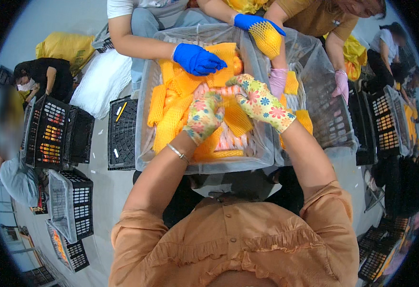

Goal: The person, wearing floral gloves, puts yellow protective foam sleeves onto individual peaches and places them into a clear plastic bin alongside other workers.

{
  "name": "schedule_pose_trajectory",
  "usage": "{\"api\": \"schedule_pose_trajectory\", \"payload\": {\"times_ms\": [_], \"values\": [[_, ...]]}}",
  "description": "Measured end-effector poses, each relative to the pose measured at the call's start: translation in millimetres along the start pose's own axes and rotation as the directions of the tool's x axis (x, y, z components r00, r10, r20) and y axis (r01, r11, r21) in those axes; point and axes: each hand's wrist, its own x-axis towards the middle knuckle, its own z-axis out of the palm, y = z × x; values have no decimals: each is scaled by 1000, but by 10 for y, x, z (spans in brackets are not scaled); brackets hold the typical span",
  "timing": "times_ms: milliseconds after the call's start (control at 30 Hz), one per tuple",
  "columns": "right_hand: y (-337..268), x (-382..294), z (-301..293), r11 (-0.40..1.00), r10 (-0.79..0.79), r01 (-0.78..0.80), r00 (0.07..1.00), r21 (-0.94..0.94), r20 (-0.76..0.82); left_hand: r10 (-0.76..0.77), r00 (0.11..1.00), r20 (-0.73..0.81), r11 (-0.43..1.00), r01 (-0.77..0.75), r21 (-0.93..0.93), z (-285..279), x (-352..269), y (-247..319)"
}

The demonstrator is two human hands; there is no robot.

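Both my hands wear flowered gloves over a plastic crate (pixel 209 167) lined with translucent sheeting. My left hand (pixel 205 116) is closed on the edge of a yellow foam net sleeve (pixel 236 116), which hangs towards the right. My right hand (pixel 263 102) is beside it with thumb and forefinger apart; whether it touches the sleeve is unclear. More yellow foam net sleeves (pixel 171 129) lie at the crate's left side, over orange-coloured fruit (pixel 170 98). Another orange-coloured fruit (pixel 237 65) shows near the far side. White and pink netting lies beneath.
Across the crate, a co-worker's blue-gloved hand (pixel 198 60) reaches in; the other (pixel 259 27) holds a netted fruit (pixel 266 39). A second co-worker's pink-gloved hand (pixel 277 82) is in the adjoining lined crate (pixel 315 107). Black crates (pixel 48 132) and an upturned black crate (pixel 121 134) stand left.
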Motion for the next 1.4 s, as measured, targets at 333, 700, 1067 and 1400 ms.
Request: {"api": "schedule_pose_trajectory", "payload": {"times_ms": [333,700,1067,1400], "values": [[-81,-6,230,614,82,-54,997,787,4,-277,950,147,430,259,-865,-608,106,242],[-60,334,182,524,326,-174,945,834,-8,-336,904,266,456,403,-794,-647,105,26],[-355,752,675,814,52,-222,948,536,314,-430,857,285,-155,241,-958,-957,-6,-50],[-144,702,1207,826,103,-454,706,335,701,-304,946,-108,465,49,-884,-822,-75,-422]]}}
